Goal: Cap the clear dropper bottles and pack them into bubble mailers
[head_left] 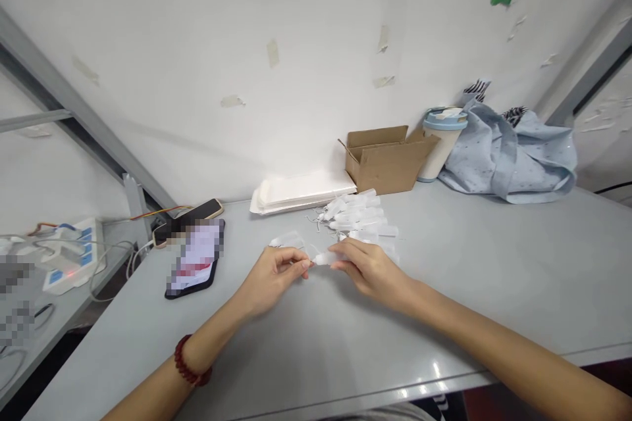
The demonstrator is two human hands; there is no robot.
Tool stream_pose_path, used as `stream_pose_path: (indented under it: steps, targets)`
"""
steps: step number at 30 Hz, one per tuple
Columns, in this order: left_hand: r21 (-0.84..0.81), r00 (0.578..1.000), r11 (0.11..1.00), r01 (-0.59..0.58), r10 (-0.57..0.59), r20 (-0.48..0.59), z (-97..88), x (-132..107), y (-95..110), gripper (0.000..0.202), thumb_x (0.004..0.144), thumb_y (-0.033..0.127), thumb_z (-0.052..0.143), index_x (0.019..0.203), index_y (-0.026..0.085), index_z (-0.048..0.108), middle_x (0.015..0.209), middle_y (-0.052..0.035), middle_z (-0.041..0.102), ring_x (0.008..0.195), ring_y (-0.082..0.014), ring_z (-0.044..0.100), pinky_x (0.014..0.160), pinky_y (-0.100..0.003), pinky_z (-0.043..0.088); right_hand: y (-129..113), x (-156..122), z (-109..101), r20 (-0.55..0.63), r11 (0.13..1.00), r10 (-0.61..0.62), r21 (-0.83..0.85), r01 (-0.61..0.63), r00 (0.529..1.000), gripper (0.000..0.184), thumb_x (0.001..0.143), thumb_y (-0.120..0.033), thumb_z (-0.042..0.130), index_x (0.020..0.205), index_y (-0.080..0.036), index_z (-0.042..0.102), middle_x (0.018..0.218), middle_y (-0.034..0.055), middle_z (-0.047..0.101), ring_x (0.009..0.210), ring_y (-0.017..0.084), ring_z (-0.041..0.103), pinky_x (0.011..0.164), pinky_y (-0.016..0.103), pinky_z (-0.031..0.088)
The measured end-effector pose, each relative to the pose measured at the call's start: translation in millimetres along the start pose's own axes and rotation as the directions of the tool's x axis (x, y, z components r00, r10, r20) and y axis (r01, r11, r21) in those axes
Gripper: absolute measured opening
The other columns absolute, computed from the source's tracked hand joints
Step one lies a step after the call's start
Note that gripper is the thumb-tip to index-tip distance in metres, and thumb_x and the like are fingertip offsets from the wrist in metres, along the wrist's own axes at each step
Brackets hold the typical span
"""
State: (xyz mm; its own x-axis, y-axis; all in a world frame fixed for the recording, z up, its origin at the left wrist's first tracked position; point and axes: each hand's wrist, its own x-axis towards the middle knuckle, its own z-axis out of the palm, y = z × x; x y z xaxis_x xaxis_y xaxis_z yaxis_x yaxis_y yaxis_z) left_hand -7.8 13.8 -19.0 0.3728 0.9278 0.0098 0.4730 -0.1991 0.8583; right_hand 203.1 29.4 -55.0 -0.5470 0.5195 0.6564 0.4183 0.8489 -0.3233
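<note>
I have the right hand [372, 270] clamped on a small whitish bottle [323, 258], lying sideways, nozzle end leftward at the left hand [271, 278], its fingertips pinched together.

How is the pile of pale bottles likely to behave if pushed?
The pile would probably spread, its bottles merely lying overlapped. They may roll, looking rounded and lying sideways. They look like translucent plastic, so probably light.
</note>
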Motion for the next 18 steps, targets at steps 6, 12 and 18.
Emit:
stream_pose_path:
  steps: [6,12,18]
  targets:
    - [-0.019,1.000,1.000,0.016,-0.016,0.011,4.6,-1.7,1.5,0.027,0.083,0.033,0.053,0.066,0.016,0.062,0.063,-0.0008,0.060,0.064,-0.0140,0.053,0.062,-0.024,0.041,0.0,-0.6,-1.0,0.005,0.999,-0.026,-0.026,0.027,1.000,0.014,0.092,-0.017,0.042,0.099,-0.012,0.053,0.078,0.0098,0.061,0.066,0.018,0.057,0.057,0.028,0.048]
    - [-0.098,0.997,0.993,0.068,-0.063,0.050,-2.8,0.9,0.2,0.023,0.082,0.034,0.056,0.074,0.015,0.067,0.069,-0.0018,0.063,0.066,-0.0139,0.054,0.064,-0.025,0.043,4.6,3.9,-4.7,-0.009,0.998,-0.064,-0.024,0.063,0.998,0.015,0.091,-0.012,0.043,0.103,-0.012,0.052,0.084,0.0110,0.062,0.072,0.018,0.059,0.061,0.028,0.051]
    - [-0.087,0.986,0.984,0.153,-0.146,0.085,-11.6,4.7,-1.2,0.026,0.078,0.034,0.062,0.093,0.014,0.069,0.087,-0.0061,0.068,0.080,-0.0185,0.060,0.072,-0.028,0.046,10.5,7.0,-8.5,0.004,0.984,-0.081,-0.157,0.081,0.997,0.016,0.093,-0.014,0.040,0.103,-0.014,0.052,0.085,0.0117,0.063,0.073,0.019,0.061,0.061,0.030,0.052]
